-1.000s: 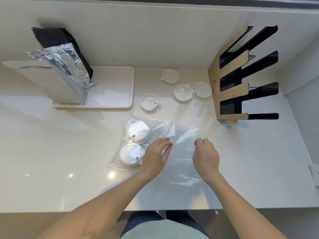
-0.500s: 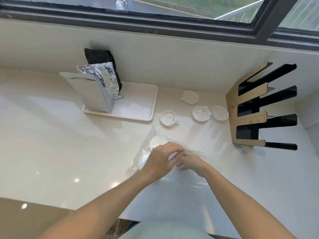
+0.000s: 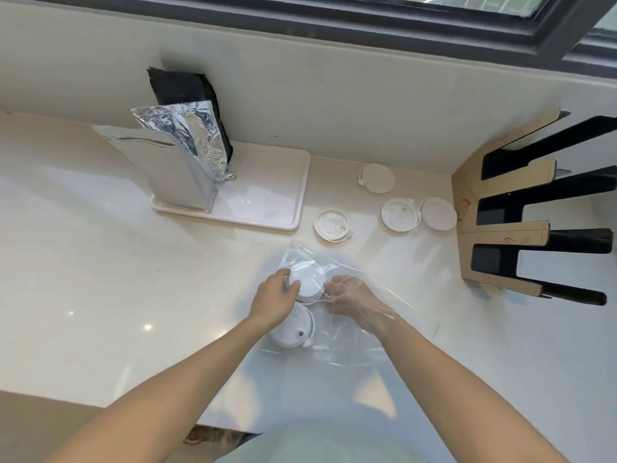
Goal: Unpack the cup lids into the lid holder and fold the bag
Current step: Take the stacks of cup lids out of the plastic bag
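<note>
A clear plastic bag point(image 3: 364, 332) lies on the counter in front of me. Inside it sit two stacks of white cup lids, a far lid stack point(image 3: 309, 284) and a near one point(image 3: 293, 332). My left hand point(image 3: 272, 300) curls round the far stack's left side from outside the bag. My right hand point(image 3: 354, 299) is inside the bag, seen through the film, with bent fingers on that stack's right edge. Several loose lids point(image 3: 399, 214) lie on the counter beyond the bag. The black and cardboard lid holder point(image 3: 467, 208) stands at the right, its slots showing no lids.
A white tray point(image 3: 267, 208) at the back left carries an open foil pouch point(image 3: 187, 162) and a black bag point(image 3: 187, 91). The wall and a window frame run along the back. The counter's front edge is just below my forearms.
My right hand has gone from outside the bag into it and reached the far lid stack. My left hand has shifted onto that stack's left side. My head has tilted up.
</note>
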